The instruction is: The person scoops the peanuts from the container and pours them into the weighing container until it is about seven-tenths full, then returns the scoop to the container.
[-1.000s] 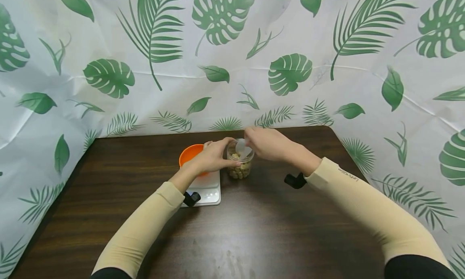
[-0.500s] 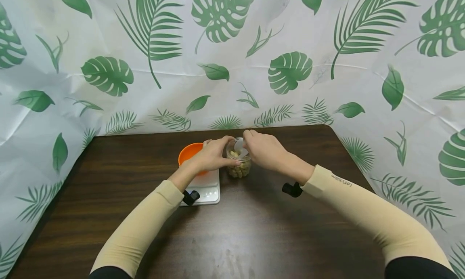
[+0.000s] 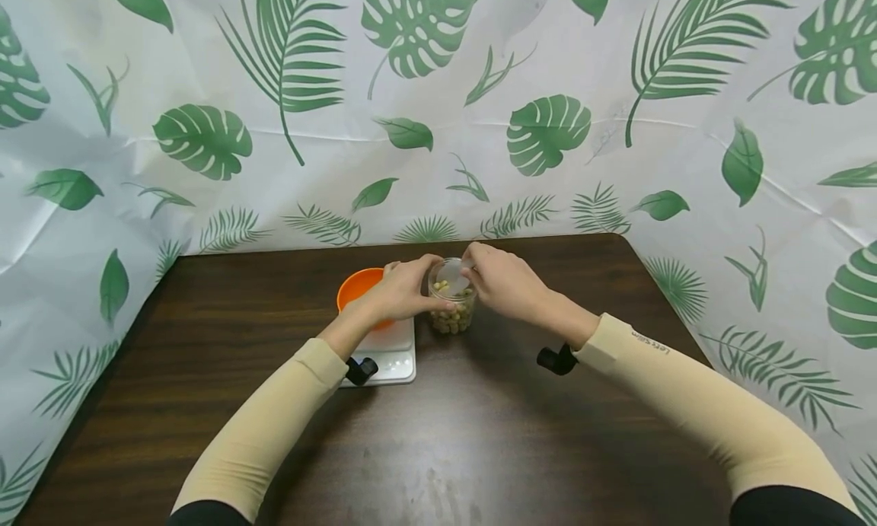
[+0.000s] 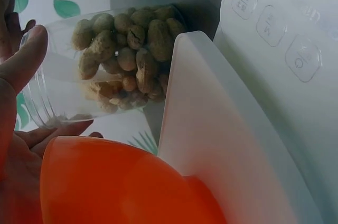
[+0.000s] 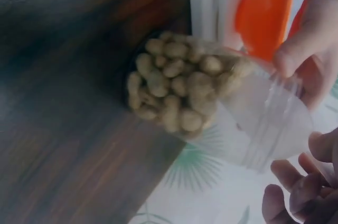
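A clear, round jar (image 4: 59, 78) with a ridged neck is standing uncapped and upright on the dark counter (image 3: 452, 427), just right of the white scale (image 3: 399, 366); the left hand (image 3: 400, 290) is gripping it near the rim. Tan, wrinkled peanuts in their shells (image 4: 134, 44) are filling more than half of it. A whitish translucent scoop (image 3: 453, 284) is reaching down through the mouth, the right hand (image 3: 505, 282) pinching its upper end.

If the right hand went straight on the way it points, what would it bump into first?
Probably the top of the clear jar. Height is hard to judge: the right hand might pass just over and meet the left hand.
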Tool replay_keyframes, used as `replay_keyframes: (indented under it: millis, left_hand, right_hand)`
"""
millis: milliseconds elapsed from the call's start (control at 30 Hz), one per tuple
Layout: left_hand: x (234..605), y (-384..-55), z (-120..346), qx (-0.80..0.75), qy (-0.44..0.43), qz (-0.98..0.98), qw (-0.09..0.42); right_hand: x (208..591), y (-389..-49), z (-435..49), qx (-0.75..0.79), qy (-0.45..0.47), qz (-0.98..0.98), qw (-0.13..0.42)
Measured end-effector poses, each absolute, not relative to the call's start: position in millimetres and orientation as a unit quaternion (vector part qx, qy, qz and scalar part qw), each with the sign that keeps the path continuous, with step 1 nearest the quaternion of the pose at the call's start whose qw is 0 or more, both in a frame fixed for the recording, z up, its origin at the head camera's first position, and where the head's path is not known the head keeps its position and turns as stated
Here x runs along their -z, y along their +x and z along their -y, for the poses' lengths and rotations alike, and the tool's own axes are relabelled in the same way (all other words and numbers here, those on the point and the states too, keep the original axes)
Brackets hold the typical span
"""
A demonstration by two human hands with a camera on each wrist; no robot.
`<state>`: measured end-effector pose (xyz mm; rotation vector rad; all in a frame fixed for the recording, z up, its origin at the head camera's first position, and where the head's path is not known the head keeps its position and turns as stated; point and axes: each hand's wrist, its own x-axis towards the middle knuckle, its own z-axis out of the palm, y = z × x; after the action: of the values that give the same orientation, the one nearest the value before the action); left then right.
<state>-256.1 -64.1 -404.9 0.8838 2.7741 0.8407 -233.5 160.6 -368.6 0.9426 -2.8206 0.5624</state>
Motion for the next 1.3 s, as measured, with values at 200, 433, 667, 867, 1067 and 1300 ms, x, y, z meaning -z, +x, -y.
replay_keyframes:
  millis: [200,433,667,867,1067,1300]
  left_hand:
    - [407.6,-257.0,63.7,-0.272,0.293,-0.914,0.063]
    - [405.1,-257.2,63.3,-0.275,0.289,-0.915,0.063]
    - [402.6,-257.1,62.5,-0.271,0.287,-0.917,0.063]
    - [402.7,-257.1,62.8,-0.275,0.289,-0.915,0.065]
    - [403.6,-257.9,64.2,-0.276,0.285,-0.916,0.062]
    - [404.7,-259.0,64.7,-0.274,0.286,-0.916,0.063]
  right_hand:
    - [380.9,-233.5,-169.6,-0.247,0.302,0.918,0.065]
    - [384.8,-232.4,-178.2,-0.302,0.301,0.900,0.087]
    - [387.0,-232.4,-185.7,-0.339,0.304,0.886,0.090]
    - [385.5,-232.4,-191.9,-0.353,0.306,0.879,0.095]
    - [385.0,-233.0,-197.5,-0.373,0.297,0.874,0.094]
    - [387.8,-232.0,-200.1,-0.392,0.275,0.873,0.090]
